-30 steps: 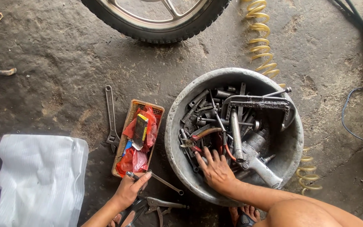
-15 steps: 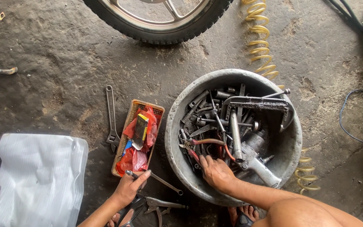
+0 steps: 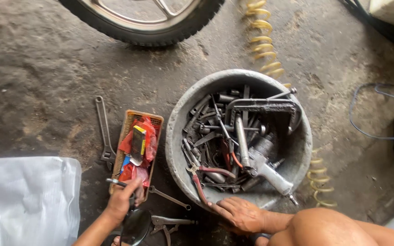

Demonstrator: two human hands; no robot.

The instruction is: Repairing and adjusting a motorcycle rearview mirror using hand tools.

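Note:
My left hand (image 3: pixel 123 202) is closed around a thin metal rod tool (image 3: pixel 172 199) on the floor, just below an orange plastic tray (image 3: pixel 127 122) of red packets. A round black mirror (image 3: pixel 135 225) lies right under that hand. My right hand (image 3: pixel 240 214) lies flat on the near rim of a grey metal basin (image 3: pixel 178 123) full of tools. Its fingertips touch the end of red-handled pliers (image 3: pixel 206 175) that point toward it. A grey air wrench (image 3: pixel 267 171) lies in the basin to the right.
A tyre and wheel (image 3: pixel 142 32) stand at the top. A yellow coiled hose (image 3: pixel 263 38) runs behind the basin. A long wrench (image 3: pixel 103 132) lies left of the tray, a white plastic bag (image 3: pixel 23 200) at bottom left, a blue cable (image 3: pixel 370 114) right, pliers (image 3: pixel 169 223) by my knee.
My right hand has drawn back from among the tools in the basin to its near rim. The red-handled pliers now lie pointing toward it. My left hand stayed put.

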